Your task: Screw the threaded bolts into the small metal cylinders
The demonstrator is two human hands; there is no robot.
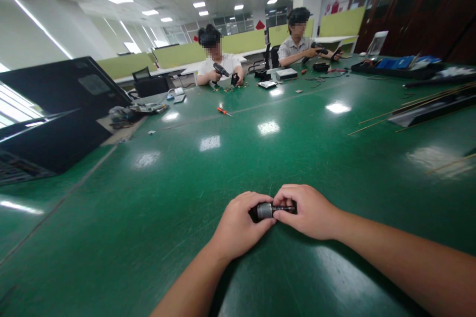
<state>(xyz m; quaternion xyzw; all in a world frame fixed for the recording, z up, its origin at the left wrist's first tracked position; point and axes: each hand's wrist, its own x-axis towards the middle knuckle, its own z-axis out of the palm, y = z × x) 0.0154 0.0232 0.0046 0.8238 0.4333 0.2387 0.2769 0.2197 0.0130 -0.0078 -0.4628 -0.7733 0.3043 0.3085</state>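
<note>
Near the front of the green table point(178, 198), both hands meet around a small cylindrical part point(265, 210) with a grey metal barrel and a thin dark ridged shaft pointing right. My left hand point(238, 223) wraps the barrel's left end, thumb and fingers curved about it. Fingertips of my right hand point(312, 212) pinch the shaft side, and a dark end shows in that palm. The exact kind of part cannot be made out, and its left end is partly hidden by my fingers.
An orange screwdriver point(223, 112) lies mid-table. Left stands a large black panel-like case point(63, 94) beside loose electronics point(148, 108). Thin rods point(375, 121) and a tool tray point(394, 67) lie right. Across the table, two people point(219, 62) handle power drills point(220, 70).
</note>
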